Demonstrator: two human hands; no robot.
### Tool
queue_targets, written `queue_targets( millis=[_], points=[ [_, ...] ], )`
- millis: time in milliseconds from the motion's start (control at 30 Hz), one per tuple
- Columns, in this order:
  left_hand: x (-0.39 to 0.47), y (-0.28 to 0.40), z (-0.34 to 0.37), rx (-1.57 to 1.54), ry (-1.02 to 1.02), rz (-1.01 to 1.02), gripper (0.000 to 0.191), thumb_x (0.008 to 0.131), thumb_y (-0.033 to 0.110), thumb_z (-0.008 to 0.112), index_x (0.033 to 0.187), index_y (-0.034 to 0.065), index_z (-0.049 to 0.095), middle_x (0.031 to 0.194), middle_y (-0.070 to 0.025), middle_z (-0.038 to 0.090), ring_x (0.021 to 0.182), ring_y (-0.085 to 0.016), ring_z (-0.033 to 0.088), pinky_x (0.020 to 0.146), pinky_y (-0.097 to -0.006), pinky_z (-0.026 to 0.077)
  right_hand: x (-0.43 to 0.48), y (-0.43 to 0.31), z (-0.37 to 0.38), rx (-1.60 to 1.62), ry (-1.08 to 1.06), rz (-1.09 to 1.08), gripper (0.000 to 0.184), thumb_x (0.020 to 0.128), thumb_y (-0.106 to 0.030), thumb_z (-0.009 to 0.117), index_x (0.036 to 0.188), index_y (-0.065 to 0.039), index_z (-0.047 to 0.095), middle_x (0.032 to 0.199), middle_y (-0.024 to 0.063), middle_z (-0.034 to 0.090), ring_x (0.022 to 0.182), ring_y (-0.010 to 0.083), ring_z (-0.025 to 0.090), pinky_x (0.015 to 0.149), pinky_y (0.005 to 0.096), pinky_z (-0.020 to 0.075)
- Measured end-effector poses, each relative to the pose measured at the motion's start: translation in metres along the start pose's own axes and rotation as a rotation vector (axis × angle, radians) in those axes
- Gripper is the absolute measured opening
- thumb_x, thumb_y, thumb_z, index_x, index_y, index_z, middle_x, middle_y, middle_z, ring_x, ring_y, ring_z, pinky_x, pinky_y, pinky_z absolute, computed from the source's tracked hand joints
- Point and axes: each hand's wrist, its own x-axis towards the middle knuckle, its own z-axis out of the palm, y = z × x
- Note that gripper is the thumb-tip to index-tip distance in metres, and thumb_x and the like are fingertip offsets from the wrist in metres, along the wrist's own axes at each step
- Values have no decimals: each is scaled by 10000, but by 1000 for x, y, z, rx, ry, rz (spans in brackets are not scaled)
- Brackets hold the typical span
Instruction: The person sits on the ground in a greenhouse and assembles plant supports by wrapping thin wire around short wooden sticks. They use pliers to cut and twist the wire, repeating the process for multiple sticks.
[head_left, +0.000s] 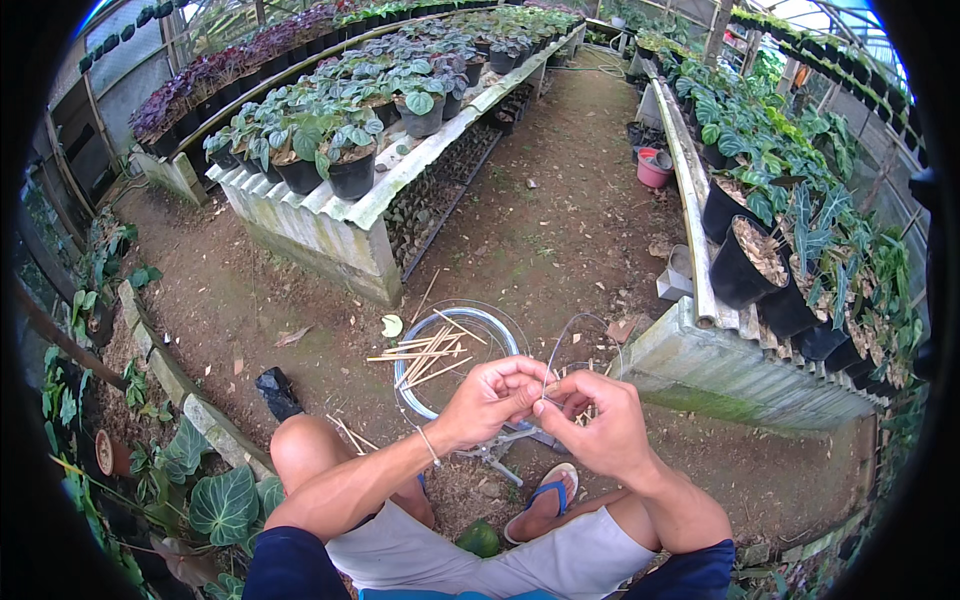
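My left hand and my right hand meet in front of my knees, fingertips almost touching. Both pinch a thin metal wire, which arches up in a loop above the fingers and comes down behind the right hand. What seems to be the end of a small stick shows between the fingertips, mostly covered. On the soil beyond the hands lies a coil of silvery wire, with several thin wooden sticks strewn across it. A grey metal object stands below the hands, partly hidden.
A corrugated-topped bench with potted plants rises ahead on the left. Another concrete-sided bench with black pots stands close on the right. A dirt path runs between them. A black plastic bag lies near my left knee.
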Motion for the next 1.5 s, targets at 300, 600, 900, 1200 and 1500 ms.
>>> queue_targets(
  millis=[300,600,900,1200,1500],
  points=[
    [1,-1,-4,-72,-97,0,277,1035,190,667,1269,59,596,866,49,640,722,-17,509,606,-199,382,0,3,-2,39,-37,48,230,829,-148,826,931,17,703,815,116,731,664,145,713,588,287,549],
    [1,2,-6,-152,-149,-89,214,1035,184,664,1204,89,576,874,44,620,717,-31,502,620,-201,386,1,4,-1,53,-46,9,218,813,-109,794,959,17,693,803,118,734,708,162,726,660,309,572],
    [1,1,-7,-60,-138,-77,350,1011,241,697,1297,86,567,879,40,622,757,-37,536,649,-209,411,0,2,-3,55,-75,-2,193,805,-94,779,937,6,680,809,119,717,748,190,721,711,328,572],
    [3,-2,-7,-131,-142,-98,301,1017,220,686,1249,95,542,900,8,629,722,-69,520,621,-223,384,0,3,-5,69,-96,17,197,806,-93,776,943,6,674,816,125,710,770,207,719,716,344,567],
    [2,5,-6,-137,-173,-115,187,1038,211,662,1164,116,561,864,54,599,715,-35,490,618,-201,369,1,0,-9,53,-109,21,158,831,-92,782,895,21,694,811,115,719,749,174,714,689,321,559]
  ],
)
